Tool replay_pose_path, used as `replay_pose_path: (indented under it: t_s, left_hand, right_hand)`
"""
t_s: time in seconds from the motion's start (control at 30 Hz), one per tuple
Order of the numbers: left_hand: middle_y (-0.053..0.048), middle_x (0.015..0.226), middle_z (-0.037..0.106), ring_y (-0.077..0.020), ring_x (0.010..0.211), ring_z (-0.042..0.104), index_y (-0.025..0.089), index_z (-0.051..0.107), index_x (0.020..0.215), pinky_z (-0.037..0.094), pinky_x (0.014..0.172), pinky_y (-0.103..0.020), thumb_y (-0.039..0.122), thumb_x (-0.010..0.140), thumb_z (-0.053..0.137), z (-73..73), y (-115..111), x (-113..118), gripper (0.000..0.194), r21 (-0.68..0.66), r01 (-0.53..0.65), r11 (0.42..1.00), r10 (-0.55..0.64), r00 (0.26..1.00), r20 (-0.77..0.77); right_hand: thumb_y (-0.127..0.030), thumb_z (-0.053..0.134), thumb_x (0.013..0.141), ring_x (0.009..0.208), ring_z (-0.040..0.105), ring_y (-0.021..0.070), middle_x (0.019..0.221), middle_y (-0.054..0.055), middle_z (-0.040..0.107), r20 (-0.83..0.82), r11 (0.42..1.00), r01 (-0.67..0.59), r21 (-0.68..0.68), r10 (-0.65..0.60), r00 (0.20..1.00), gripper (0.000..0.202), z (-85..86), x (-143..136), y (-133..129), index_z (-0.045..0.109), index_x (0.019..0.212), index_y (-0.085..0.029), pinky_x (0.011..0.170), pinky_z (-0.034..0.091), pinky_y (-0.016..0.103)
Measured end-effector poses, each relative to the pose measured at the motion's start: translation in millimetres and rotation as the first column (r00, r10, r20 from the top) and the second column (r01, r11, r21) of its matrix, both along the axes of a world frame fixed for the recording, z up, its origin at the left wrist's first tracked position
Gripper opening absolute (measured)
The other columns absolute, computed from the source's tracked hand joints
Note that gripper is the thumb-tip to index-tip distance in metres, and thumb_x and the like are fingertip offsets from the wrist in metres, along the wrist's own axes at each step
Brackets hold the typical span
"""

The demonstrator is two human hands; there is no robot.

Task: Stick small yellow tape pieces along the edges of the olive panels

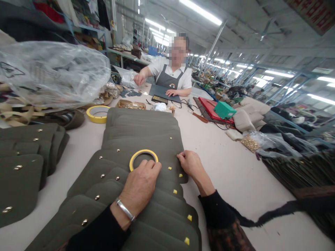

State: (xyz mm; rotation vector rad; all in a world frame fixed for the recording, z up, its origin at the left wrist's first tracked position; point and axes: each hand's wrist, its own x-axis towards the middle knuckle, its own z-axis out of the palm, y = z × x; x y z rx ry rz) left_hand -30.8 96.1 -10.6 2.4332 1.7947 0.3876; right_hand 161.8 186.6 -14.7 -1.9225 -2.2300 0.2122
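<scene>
Overlapping dark green panels run up the middle of the table, with gold studs on their left part and small yellow tape pieces along the right. My left hand, wearing a silver bracelet, is closed on the near edge of a yellow tape roll above the panels. At the panels' right edge is my right hand, thumb and forefinger pinched together; what lies between the fingertips is too small to make out.
Across the table, a person in an apron handles a dark sheet. Another tape roll and a plastic bag lie left. More studded panels are at far left; stacked dark pieces stand right.
</scene>
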Motion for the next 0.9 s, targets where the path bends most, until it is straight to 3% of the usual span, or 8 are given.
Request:
replay_pose_path:
  t_s: [0.43, 0.57, 0.63, 0.77, 0.9]
  left_hand:
    - [-0.005, 0.094, 0.060, -0.0211, 0.088, 0.052, 0.020, 0.059, 0.095, 0.044, 0.070, -0.031, 0.018, 0.096, 0.036, 6.5, -3.1, 0.7, 0.023, 0.021, 0.007, 1.000, -0.007, 1.000, -0.001]
    - [-0.005, 0.092, 0.061, -0.0207, 0.087, 0.052, 0.020, 0.059, 0.094, 0.044, 0.069, -0.030, 0.017, 0.095, 0.037, 6.1, -2.4, -0.6, 0.022, 0.030, 0.018, 0.999, -0.018, 1.000, 0.010]
    - [-0.005, 0.091, 0.062, -0.0208, 0.087, 0.054, 0.020, 0.060, 0.093, 0.044, 0.069, -0.030, 0.016, 0.095, 0.037, 5.3, -2.2, -1.7, 0.023, 0.033, 0.017, 0.999, -0.018, 0.999, 0.033]
    - [-0.005, 0.089, 0.064, -0.0185, 0.084, 0.058, 0.019, 0.061, 0.096, 0.046, 0.071, -0.028, 0.015, 0.095, 0.037, 7.4, -3.0, -1.2, 0.025, 0.063, -0.002, 0.998, -0.004, 0.996, 0.094]
    - [-0.003, 0.094, 0.067, -0.0137, 0.082, 0.063, 0.022, 0.051, 0.126, 0.049, 0.072, -0.024, 0.013, 0.095, 0.037, 23.5, -10.7, -2.1, 0.035, 0.111, -0.031, 0.993, 0.024, 0.998, 0.065]
  right_hand:
    - [-0.030, 0.054, 0.087, 0.067, 0.065, 0.0197, 0.070, 0.007, 0.072, -0.151, 0.999, 0.038, 0.013, -0.035, 0.988, 0.026, -10.2, 7.3, -3.4, 0.072, 0.071, -0.019, 0.060, 0.041, 0.027]
    - [-0.028, 0.051, 0.087, 0.061, 0.064, 0.0161, 0.063, 0.003, 0.070, -0.183, 1.000, -0.008, -0.026, 0.003, 0.983, 0.030, -8.2, 16.2, 0.7, 0.072, 0.068, -0.018, 0.056, 0.042, 0.023]
    - [-0.026, 0.050, 0.088, 0.067, 0.066, 0.0156, 0.070, 0.001, 0.072, -0.208, 0.999, -0.039, -0.025, 0.033, 0.978, 0.026, -3.6, 20.2, 1.6, 0.074, 0.079, -0.019, 0.061, 0.045, 0.023]
    - [-0.025, 0.047, 0.090, 0.094, 0.066, 0.0186, 0.105, 0.005, 0.072, -0.239, 0.995, -0.073, 0.070, 0.088, 0.967, 0.028, 5.6, 21.4, 0.0, 0.068, 0.108, -0.020, 0.083, 0.048, 0.029]
    - [-0.023, 0.048, 0.089, 0.104, 0.062, 0.0259, 0.111, 0.013, 0.069, -0.128, 0.971, -0.120, 0.208, 0.148, 0.981, 0.030, 5.1, 13.8, -0.8, 0.064, 0.112, -0.014, 0.094, 0.044, 0.040]
